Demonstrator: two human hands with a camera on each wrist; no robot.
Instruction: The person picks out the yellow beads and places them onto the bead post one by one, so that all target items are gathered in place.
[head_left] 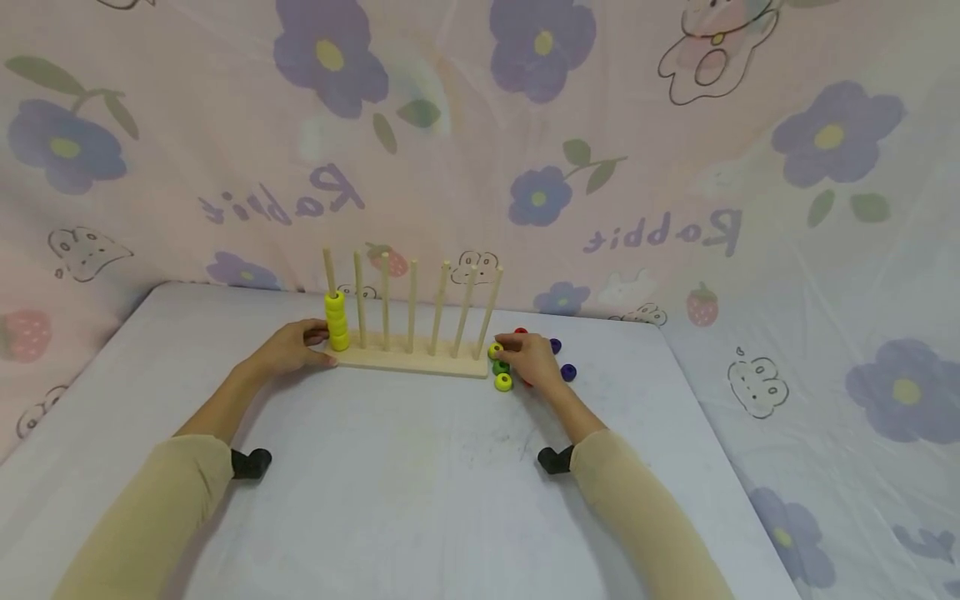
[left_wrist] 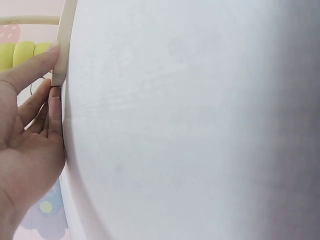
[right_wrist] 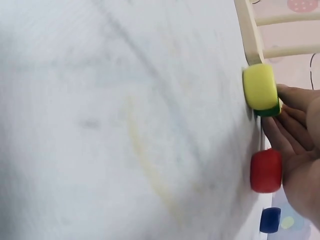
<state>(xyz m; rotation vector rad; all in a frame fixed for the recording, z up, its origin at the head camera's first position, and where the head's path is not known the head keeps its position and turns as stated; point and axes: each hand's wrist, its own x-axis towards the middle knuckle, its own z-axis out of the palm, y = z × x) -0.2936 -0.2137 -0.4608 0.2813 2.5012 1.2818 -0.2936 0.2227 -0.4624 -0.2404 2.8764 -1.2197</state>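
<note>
A wooden peg rack (head_left: 420, 362) with several upright pegs stands toward the back of the table. Several yellow beads (head_left: 337, 323) are stacked on its leftmost peg. My left hand (head_left: 294, 346) grips the base's left end, its thumb (left_wrist: 37, 67) on the front side and the other fingers round the end. Off the rack's right end, my right hand (head_left: 531, 360) pinches a yellow bead (head_left: 494, 351) between thumb and fingers, low at the table. Close by lie a green bead (head_left: 501, 367) and another yellow bead (right_wrist: 260, 86). A red bead (right_wrist: 266, 171) sits beneath the palm, mostly hidden in the head view.
Beyond the right hand lie two dark purple-blue beads (head_left: 568, 372) and a red bead (head_left: 521, 332). A white cloth covers the table (head_left: 420, 483). Behind it hangs a patterned curtain (head_left: 450, 150). Black wrist mounts (head_left: 555, 460) stick inward from both sleeves.
</note>
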